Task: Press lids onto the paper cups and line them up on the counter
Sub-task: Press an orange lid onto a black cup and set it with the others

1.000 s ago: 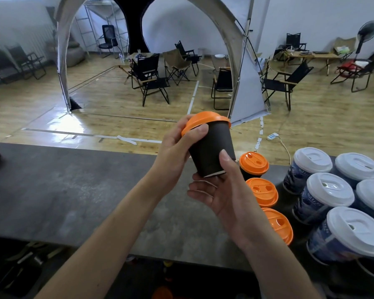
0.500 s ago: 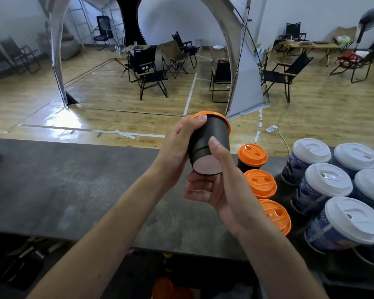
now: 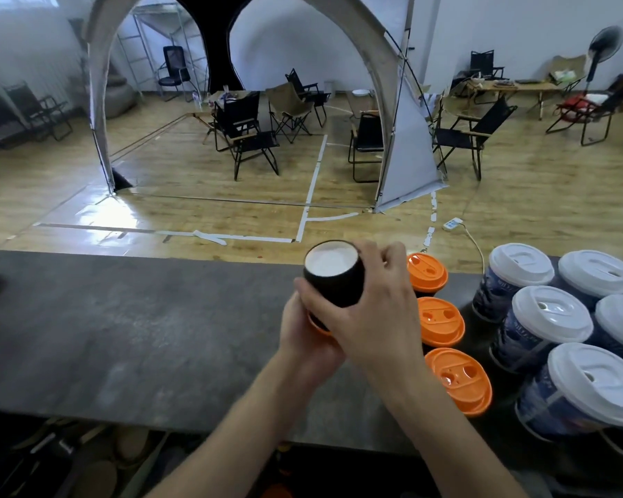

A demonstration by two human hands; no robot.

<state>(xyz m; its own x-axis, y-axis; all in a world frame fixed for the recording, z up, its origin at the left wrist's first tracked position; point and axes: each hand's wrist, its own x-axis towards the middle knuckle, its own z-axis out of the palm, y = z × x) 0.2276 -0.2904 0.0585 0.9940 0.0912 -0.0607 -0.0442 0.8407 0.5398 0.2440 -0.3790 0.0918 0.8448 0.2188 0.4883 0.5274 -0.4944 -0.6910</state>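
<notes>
Flipped base-up: my right hand wraps the cup, left hand grips its six-o'clock lid; squeezing may unseat it.

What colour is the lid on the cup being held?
Orange; just a sliver of the lid shows under the upturned black cup, in the head view.

- A cup is held bottom-up above the tabletop between the hands: the left hand is placed below it at the lid end, and the right hand is wrapped round its side.
- Just to its right, three lidded cups are lined up front to back on the tabletop.
- Further right, a cluster of larger lidded cups is set.
- Behind the tabletop, folding chairs are spread over the floor.
</notes>
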